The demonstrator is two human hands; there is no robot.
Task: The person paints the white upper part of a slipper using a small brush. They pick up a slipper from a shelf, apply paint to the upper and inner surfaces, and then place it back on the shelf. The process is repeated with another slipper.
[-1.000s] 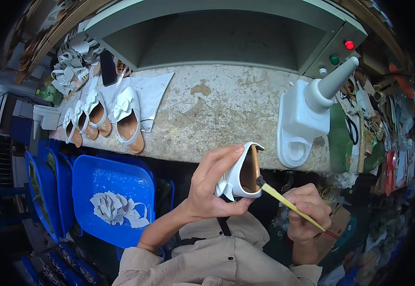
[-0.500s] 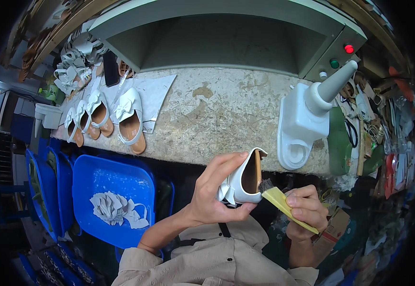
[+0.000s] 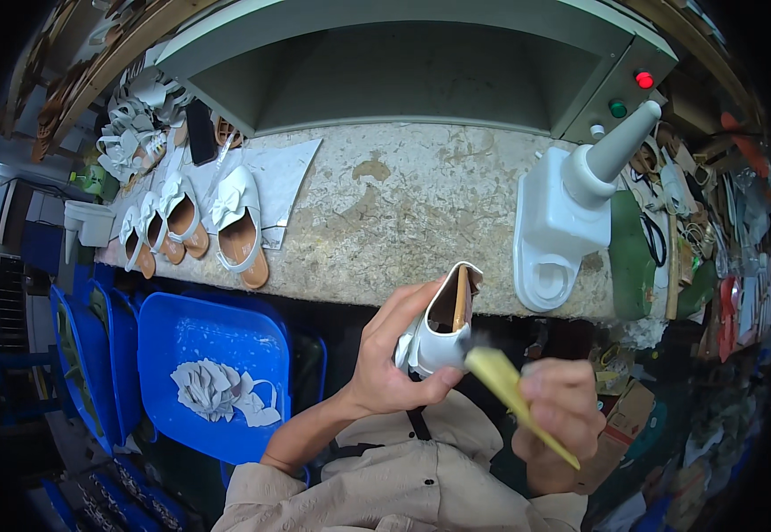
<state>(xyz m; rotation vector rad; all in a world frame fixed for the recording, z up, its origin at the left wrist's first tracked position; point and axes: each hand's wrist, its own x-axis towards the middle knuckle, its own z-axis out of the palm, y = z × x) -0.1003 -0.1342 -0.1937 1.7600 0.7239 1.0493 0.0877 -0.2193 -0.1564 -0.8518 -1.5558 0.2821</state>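
A white sandal (image 3: 443,351) with a tan insole is gripped by my left hand (image 3: 384,359), fingers and thumb around its sides, just off the bench's front edge. Its opening faces up and away from me. To the right, my right hand (image 3: 564,412) is closed on a yellow-handled brush (image 3: 511,390). The bristle end is smeared by motion beside the sandal's white upper; whether it touches cannot be made out. Several finished-looking white sandals with bows (image 3: 239,226) stand in a row at the bench's left.
The worn workbench (image 3: 359,222) carries a white dispenser with a grey cone (image 3: 572,222) at right. Behind stands a grey hooded machine (image 3: 403,84) with coloured buttons. Below left, a blue tub (image 3: 186,332) holds white shoe pieces (image 3: 213,390). A black phone (image 3: 200,133) lies at back left.
The sandal has turned in my left hand and come slightly left, showing more of its white upper. My right hand has brought the brush left and a little lower along it.
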